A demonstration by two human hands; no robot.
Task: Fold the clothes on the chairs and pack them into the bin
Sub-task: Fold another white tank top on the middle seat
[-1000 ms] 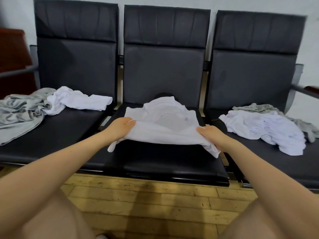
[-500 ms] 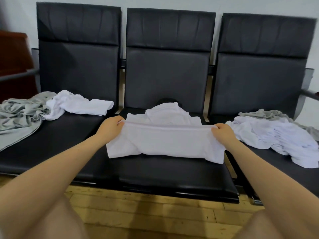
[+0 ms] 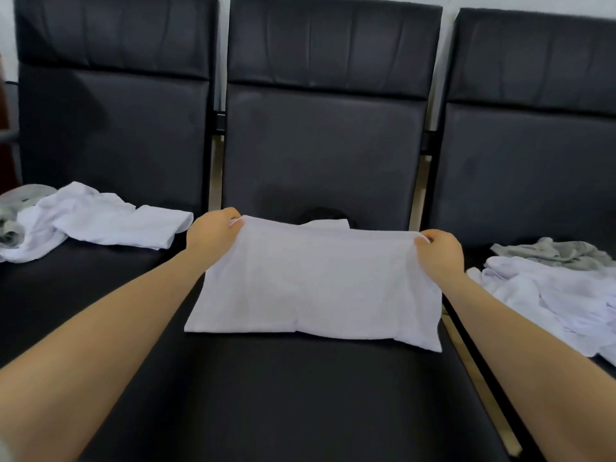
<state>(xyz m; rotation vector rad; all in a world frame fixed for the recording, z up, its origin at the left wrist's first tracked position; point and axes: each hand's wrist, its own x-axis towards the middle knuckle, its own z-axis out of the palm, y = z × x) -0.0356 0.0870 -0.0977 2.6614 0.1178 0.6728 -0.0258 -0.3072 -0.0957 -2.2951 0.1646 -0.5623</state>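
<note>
— Where's the shirt you're working on?

— The white shirt [image 3: 316,285] lies on the middle seat [image 3: 300,395], straight between my hands. My left hand [image 3: 213,231] pinches its far left corner, my right hand [image 3: 440,251] pinches the far right corner, fingers curled round the hem on both sides. The folded edge is stretched between them, slightly raised off the layers beneath.

— What might spoil it?

— The near right corner already sticks out past the fold, down below my right wrist. If I lay the edge down crooked, that corner will stay proud and the whole packet goes lopsided. And if I pull unevenly, the thin cloth could slide on the smooth seat and undo the lower layers.

— Anything else nearby?

— A loose white top [image 3: 100,221] lies out beyond my left hand on the next seat, and a white heap [image 3: 550,295] with a grey piece [image 3: 550,251] behind it sits just past my right forearm. Dragging my arm back carelessly could snag that heap.

— And the bin?

— I can't see it from here, so carrying the folded shirt there risks it falling open.
</note>
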